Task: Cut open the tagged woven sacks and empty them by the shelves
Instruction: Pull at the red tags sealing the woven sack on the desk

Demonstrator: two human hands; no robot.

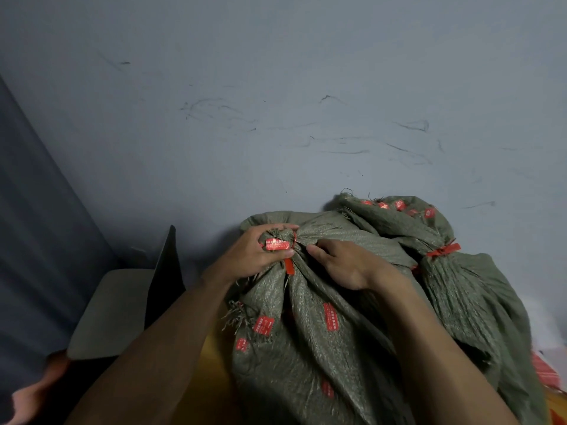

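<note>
Head view: left hand (260,254) grips sack (310,335) neck; right hand (348,266) fingertips hidden.

Dimly lit, diffuse, cool blue-grey cast. Faintly shadowed beneath the woven sacks (306,348) and in the left corner. Fairly sharp at centre; blurred and smeared at lower left. Bent by wide-angle distortion toward the edges.

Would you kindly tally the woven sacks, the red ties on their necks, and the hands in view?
Green woven sacks: 2, near sack and far sack.
Red neck ties: 2, near tie and far tie.
Hands: 2, left hand and right hand.
Total: 6.
</note>
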